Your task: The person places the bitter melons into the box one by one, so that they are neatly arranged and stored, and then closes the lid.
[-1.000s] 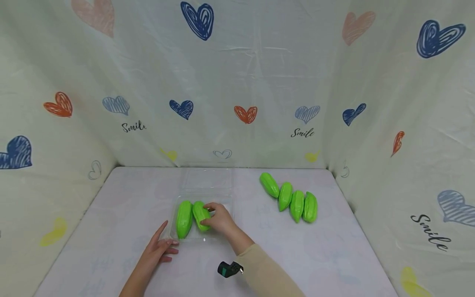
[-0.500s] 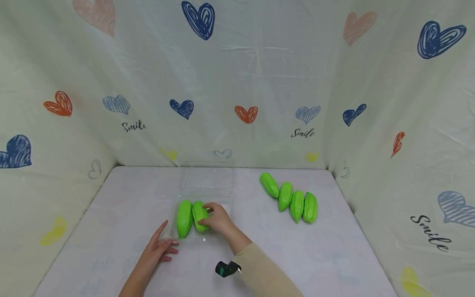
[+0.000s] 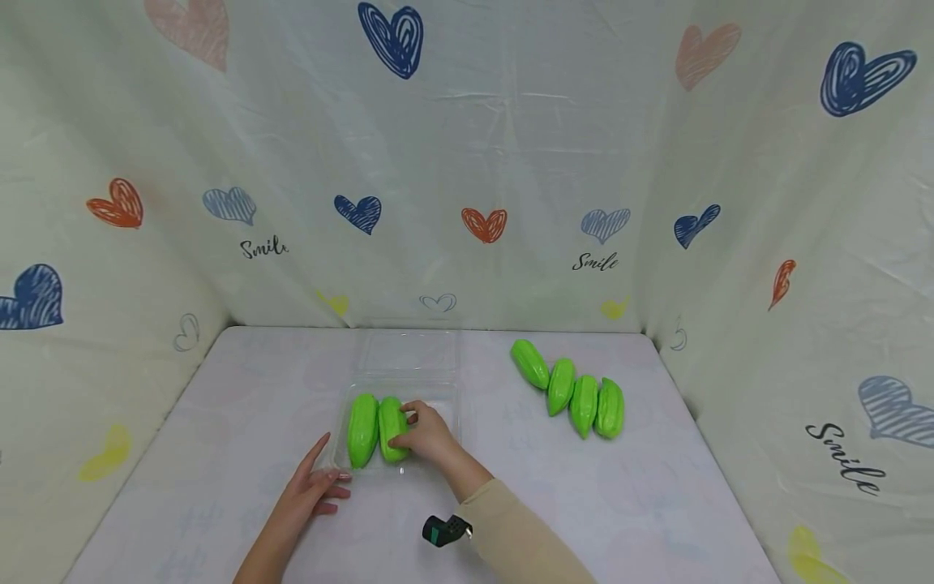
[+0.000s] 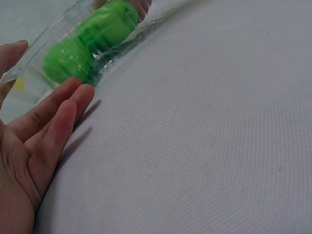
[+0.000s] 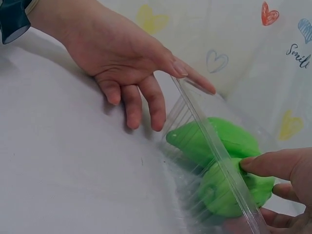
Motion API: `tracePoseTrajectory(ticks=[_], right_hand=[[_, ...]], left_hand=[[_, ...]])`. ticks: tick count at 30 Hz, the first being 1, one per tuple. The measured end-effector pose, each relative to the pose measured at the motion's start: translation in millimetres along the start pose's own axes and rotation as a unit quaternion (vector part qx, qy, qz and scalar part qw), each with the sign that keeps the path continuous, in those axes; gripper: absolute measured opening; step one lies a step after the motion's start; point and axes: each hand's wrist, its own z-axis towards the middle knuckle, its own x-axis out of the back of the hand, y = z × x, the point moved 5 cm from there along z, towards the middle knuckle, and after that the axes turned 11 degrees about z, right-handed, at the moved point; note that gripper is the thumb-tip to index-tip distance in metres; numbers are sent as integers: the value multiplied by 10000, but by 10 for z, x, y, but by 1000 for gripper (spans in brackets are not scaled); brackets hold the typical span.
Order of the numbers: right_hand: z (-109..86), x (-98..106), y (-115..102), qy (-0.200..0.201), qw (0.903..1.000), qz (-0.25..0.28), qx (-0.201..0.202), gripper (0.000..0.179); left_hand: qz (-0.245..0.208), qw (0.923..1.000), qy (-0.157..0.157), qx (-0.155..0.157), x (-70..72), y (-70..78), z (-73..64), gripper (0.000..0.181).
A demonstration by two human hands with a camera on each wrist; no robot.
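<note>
A clear plastic clamshell box (image 3: 440, 392) lies with its lid (image 3: 409, 351) folded back. Two glossy, ridged, elongated green vegetables, toy-like in look, lie side by side in its left part. My right hand (image 3: 429, 436) pinches the right-hand green vegetable (image 3: 392, 428) between thumb and fingers; part of it is hidden by them. Close beside it is the left-hand green vegetable (image 3: 362, 430). At the box's near left corner, my left hand (image 3: 306, 487) touches the rim, its fingers fairly straight. The right wrist view shows the left thumb (image 5: 179, 70) at that rim.
Several more green vegetables (image 3: 584, 404) lie in a slanting row on the right of the white table (image 3: 554, 511). Printed cloth walls (image 3: 525, 162) with hearts stand behind and at both sides. A small black device (image 3: 445, 530) sits by the right sleeve (image 3: 518, 531).
The vegetable under my right hand has shifted slightly left and straightened to lie more in line with the other one. My right hand moved slightly left with it; the left hand stays put.
</note>
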Motion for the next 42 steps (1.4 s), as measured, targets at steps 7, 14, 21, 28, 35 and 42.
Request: tracePoseTrajectory(ticks=[7,14,21,28,35,42], right_hand=[[11,-11,10,-57,10000,-3,-14,58],[16,-21,10,-138,9999,-37,-8,60],[5,-33,6,-155,9999,-20,28,62],[-2,-38,23,-132,9999,44,51,61],[-23,-31,39,-101,9999,48,32,61],[-58,-6,19,-96,9999,-64,18,60]], left_hand=[[28,10000,-13,-34,2,10,-6,68],[58,10000,31,28,2,4,6,68],[89,10000,6,29,0,7,12,69],[120,9999,-11,24,8,-12,20,69],[70,10000,-57,21,6,-14,20,70],[80,10000,10,-18,3,-19,24,68]])
